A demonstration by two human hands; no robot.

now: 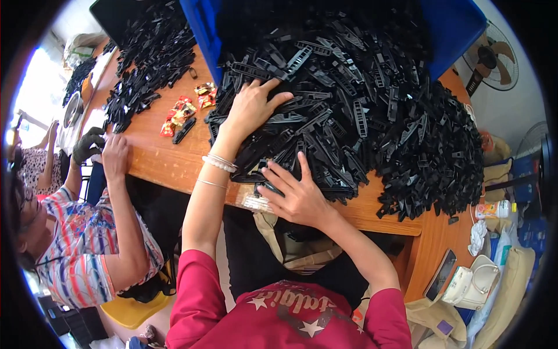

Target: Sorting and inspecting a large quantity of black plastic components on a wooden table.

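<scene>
My left hand (251, 107) lies on a big heap of black plastic parts (331, 122), its thumb stretched away from the other fingers. Its fingertips touch long slotted pieces near the bin's mouth, and I see nothing gripped in it. At the heap's near edge, my right hand (297, 198) hovers or rests with fingers spread, over a few loose parts by the table edge; whether it touches them I cannot tell. A blue bin (204, 43) lies tipped behind the heap, with parts spilling from it.
To the left, a co-worker's hand (116, 156) rests at the table edge (157, 160) near another black pile (136, 75). Red and gold wrapped packets (179, 113) lie between the piles. A phone (440, 274), a white bag (474, 282) and a bottle (495, 210) are at the right.
</scene>
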